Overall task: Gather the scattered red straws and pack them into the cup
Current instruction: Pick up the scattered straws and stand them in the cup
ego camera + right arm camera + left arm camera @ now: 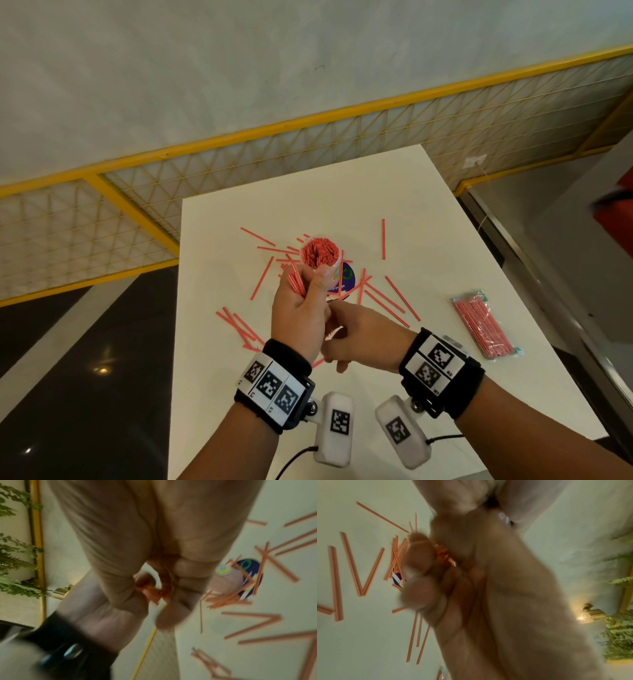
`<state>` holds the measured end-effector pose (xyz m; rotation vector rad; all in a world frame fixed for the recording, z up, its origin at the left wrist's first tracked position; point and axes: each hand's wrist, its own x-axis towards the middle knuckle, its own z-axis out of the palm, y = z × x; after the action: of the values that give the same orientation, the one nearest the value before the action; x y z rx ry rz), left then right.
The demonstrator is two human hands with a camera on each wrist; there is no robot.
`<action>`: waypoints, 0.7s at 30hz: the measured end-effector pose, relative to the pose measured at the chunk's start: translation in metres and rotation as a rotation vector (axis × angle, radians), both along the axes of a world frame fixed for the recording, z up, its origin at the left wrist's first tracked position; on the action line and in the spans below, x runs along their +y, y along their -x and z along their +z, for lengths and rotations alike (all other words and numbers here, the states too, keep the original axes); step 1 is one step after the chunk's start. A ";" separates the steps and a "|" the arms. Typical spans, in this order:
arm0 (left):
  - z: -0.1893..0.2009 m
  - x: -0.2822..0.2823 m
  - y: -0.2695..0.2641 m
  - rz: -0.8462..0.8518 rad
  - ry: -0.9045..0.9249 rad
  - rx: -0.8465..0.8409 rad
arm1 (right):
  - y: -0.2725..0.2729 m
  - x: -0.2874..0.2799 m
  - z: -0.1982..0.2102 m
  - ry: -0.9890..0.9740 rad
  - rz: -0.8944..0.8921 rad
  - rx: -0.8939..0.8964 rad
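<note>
My left hand (305, 284) is raised over the white table (445, 222) and grips a bundle of red straws (296, 282); their ends show between the curled fingers (442, 553). My right hand (337, 334) is tucked under the left one, its fingers curled around the bundle's lower end (150, 593). Just beyond my left thumb is the cup (320, 253), packed tight with red straws; whether the thumb touches it I cannot tell. The cup (228, 580) also shows past my right fingers. Loose red straws (397, 301) lie scattered around the cup, with more on the left (239, 325).
A purple disc (347, 277) lies by the cup's base under some straws. A wrapped packet of red straws (484, 325) lies at the right. One lone straw (383, 240) lies further back. The table's left edge (176, 308) drops to a dark floor.
</note>
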<state>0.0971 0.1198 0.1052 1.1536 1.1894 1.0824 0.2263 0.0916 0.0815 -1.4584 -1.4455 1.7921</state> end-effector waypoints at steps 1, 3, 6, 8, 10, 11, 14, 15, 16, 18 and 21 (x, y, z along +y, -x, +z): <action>-0.001 0.001 0.004 -0.006 0.004 0.006 | -0.008 0.001 -0.007 0.025 0.008 -0.050; -0.006 0.001 0.015 0.003 0.020 0.026 | -0.028 0.007 -0.032 0.011 -0.060 -0.306; -0.012 -0.006 0.034 0.049 0.041 0.079 | -0.055 0.021 -0.083 0.111 -0.377 -0.751; -0.016 -0.013 0.044 0.067 0.071 0.112 | -0.058 0.027 -0.113 0.228 -0.473 -0.890; -0.019 -0.022 0.052 0.066 0.100 0.178 | -0.048 0.033 -0.133 0.243 -0.465 -0.986; -0.021 -0.027 0.055 0.060 0.104 0.220 | -0.040 0.037 -0.139 0.218 -0.465 -1.020; -0.027 -0.038 0.065 0.056 0.117 0.302 | -0.013 0.058 -0.148 0.133 -0.445 -1.054; -0.028 -0.041 0.069 0.049 0.124 0.319 | -0.007 0.067 -0.149 0.116 -0.428 -1.059; -0.030 -0.043 0.072 0.040 0.129 0.340 | -0.002 0.076 -0.151 0.106 -0.418 -1.061; -0.031 -0.048 0.078 0.033 0.141 0.375 | 0.003 0.091 -0.154 0.083 -0.423 -1.078; -0.032 -0.051 0.087 0.038 0.150 0.411 | 0.003 0.105 -0.158 0.031 -0.446 -1.100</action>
<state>0.0097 0.0686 0.0733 1.2755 1.5878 0.7870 0.2237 0.1965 -0.0766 -2.7113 -1.2886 0.6968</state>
